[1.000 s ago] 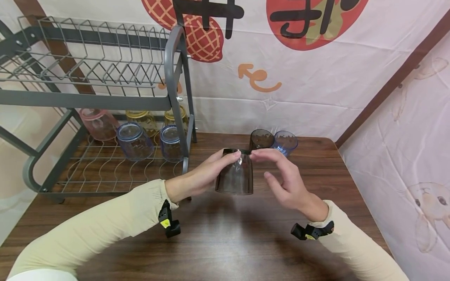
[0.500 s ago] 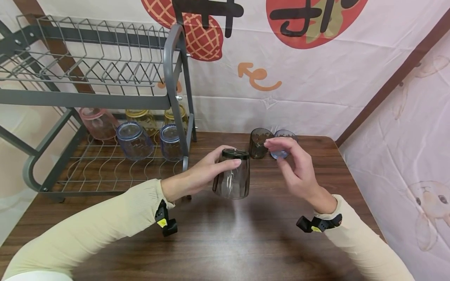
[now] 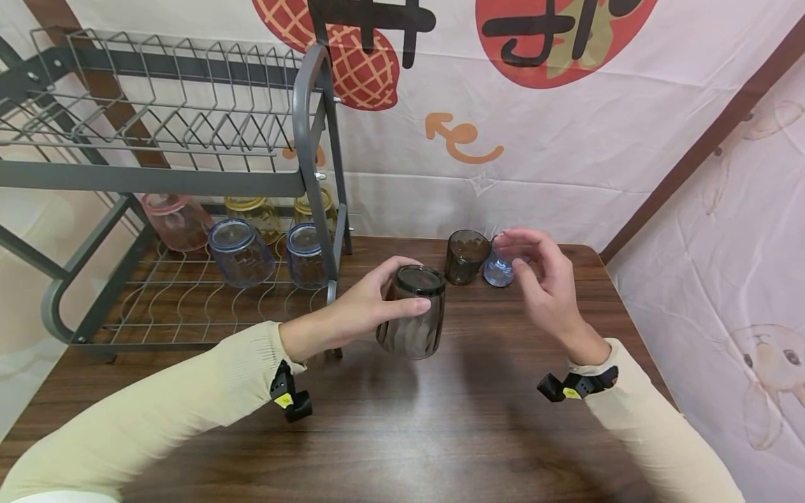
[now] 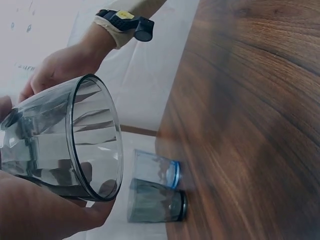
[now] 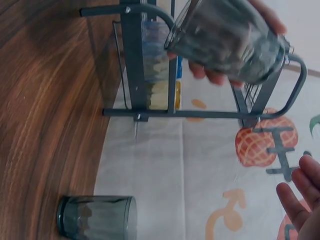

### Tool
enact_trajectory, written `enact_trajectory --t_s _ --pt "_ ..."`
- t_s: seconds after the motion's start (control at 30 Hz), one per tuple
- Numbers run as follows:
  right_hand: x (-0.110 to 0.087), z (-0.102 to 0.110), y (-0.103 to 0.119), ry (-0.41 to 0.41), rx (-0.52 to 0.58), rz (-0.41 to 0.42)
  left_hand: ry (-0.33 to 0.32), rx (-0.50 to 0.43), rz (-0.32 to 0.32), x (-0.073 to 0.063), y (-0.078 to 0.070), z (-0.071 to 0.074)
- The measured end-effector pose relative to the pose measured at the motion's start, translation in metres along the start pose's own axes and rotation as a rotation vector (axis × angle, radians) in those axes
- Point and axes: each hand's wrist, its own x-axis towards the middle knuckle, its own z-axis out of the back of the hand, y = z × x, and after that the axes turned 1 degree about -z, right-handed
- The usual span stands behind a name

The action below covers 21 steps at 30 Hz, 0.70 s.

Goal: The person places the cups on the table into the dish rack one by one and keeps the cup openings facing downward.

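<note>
My left hand (image 3: 371, 300) grips a smoky grey drinking glass (image 3: 411, 332) above the table. The glass is upside down, its thick base on top and its open rim (image 4: 120, 150) pointing down at the wood. Off to the right, my right hand (image 3: 547, 293) is in the air with loosely bent fingers (image 5: 300, 192) and nothing in them. From the head view it covers part of a small blue glass (image 3: 497, 269). Beside that stands another grey glass (image 3: 467, 258), upright at the table's back edge.
A two-tier metal dish rack (image 3: 151, 181) stands on the left. On its lower shelf sit upside-down glasses: a pink one (image 3: 179, 223), blue ones (image 3: 242, 255) and yellow ones (image 3: 258, 215). A printed cloth (image 3: 409, 195) hangs behind the wooden table (image 3: 402, 447).
My right hand has come away from the held glass and moved right, towards the blue glass. The grey glass in my left hand has shifted slightly left and tilted, showing more of its base.
</note>
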Motion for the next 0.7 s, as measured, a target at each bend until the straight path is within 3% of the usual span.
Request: enact_trajectory --t_s 0.33,0.5,0.7 --pt "0.006 0.014 -0.024 -0.081 -0.028 -0.175 0.036 0.019 -0.040 -0.006 -0.002 0.007" --pt "0.006 0.021 -0.039 -0.099 -0.053 -0.290 0.059 0.030 -0.099 -0.008 -0.001 0.010" --pt "0.005 0.029 -0.056 -0.112 -0.116 -0.372 0.080 0.068 -0.171 -0.011 -0.004 0.013"
